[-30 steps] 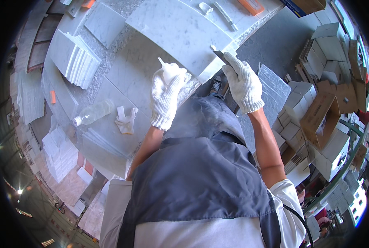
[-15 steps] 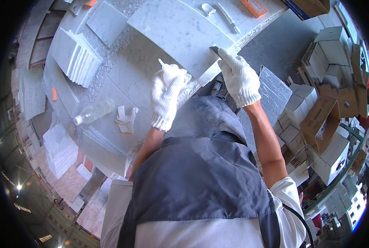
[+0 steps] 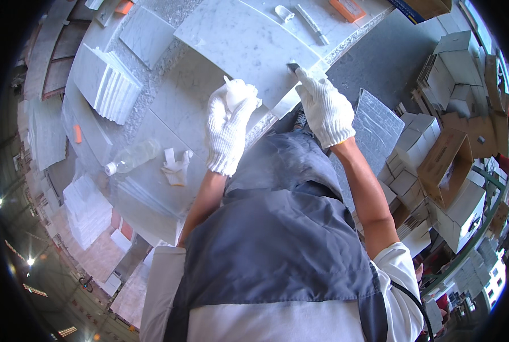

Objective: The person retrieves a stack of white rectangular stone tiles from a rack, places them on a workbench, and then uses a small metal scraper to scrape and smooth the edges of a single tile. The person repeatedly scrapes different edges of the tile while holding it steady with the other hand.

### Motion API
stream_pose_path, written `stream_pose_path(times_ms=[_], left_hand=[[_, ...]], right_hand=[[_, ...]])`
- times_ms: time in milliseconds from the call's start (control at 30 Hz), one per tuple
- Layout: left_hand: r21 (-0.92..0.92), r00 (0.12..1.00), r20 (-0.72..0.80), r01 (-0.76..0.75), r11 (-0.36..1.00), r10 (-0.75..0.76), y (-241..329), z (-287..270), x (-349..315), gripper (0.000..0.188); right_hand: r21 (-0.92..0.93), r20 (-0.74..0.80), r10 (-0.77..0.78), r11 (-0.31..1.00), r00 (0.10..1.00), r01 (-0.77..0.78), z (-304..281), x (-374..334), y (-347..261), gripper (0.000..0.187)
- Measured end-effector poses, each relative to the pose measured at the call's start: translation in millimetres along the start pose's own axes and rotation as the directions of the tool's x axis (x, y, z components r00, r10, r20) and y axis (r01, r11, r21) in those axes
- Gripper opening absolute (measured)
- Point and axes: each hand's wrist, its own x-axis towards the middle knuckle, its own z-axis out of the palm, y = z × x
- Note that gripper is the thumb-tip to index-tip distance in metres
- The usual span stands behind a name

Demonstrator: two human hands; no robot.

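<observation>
White knitted gloves cover both my hands. My left hand (image 3: 225, 134) is closed around a small white squeeze bottle (image 3: 235, 95) with a narrow nozzle, beside the near edge of a grey-veined white marble slab (image 3: 237, 43). Pinched in my right hand (image 3: 328, 114) is a small dark flat blade (image 3: 292, 67), its tip at the slab's right-hand corner; its handle is hidden by the glove. A white marker-like stick (image 3: 312, 25) and a small white cup-like piece (image 3: 284, 13) lie on the work surface beyond the slab.
Left of me lie a clear plastic bottle (image 3: 133, 157), a crumpled white glove (image 3: 177, 167) and a stack of marble tiles (image 3: 109, 85). An orange block (image 3: 348, 8) sits at the far edge. Cardboard boxes (image 3: 445, 165) and a wrapped panel (image 3: 378, 122) stand to the right.
My right hand has shifted slightly left with the blade along the slab's corner. The squeeze bottle in my left hand has moved a little, its nozzle now slightly further right.
</observation>
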Motion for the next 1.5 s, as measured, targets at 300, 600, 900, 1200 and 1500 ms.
stream_pose_path(times_ms=[300, 600, 900, 1200, 1500], left_hand=[[0.173, 0.997, -0.047, -0.053, 0.984, 0.062, 0.8, -1.8, 6.9, 0.04], [0.459, 0.979, 0.035, -0.195, 0.867, 0.202, -10.6, -5.9, 27.4, 0.044], [0.793, 0.849, 0.397, -0.508, 0.335, 0.347, 0.8, -0.6, 34.2, 0.044], [0.929, 0.924, 0.367, -0.369, 0.006, 0.104, 14.4, 29.1, 35.9, 0.039], [0.914, 0.927, 0.374, -0.373, -0.157, -0.024, 19.2, 41.7, 42.6, 0.03]], right_hand=[[0.029, -0.013, 0.034, 0.999, 0.999, -0.033, -4.6, -14.8, 0.8, 0.043], [-0.162, 0.111, 0.037, 0.987, 0.993, -0.019, 6.8, -19.9, 3.0, 0.044], [0.268, -0.081, 0.107, 0.96, 0.991, -0.081, -8.0, -43.3, 25.8, 0.041], [0.446, -0.044, 0.221, 0.877, 0.974, -0.179, -1.2, -57.1, 50.5, 0.041], [0.478, -0.026, 0.228, 0.858, 0.973, -0.188, -0.4, -57.7, 54.5, 0.041]])
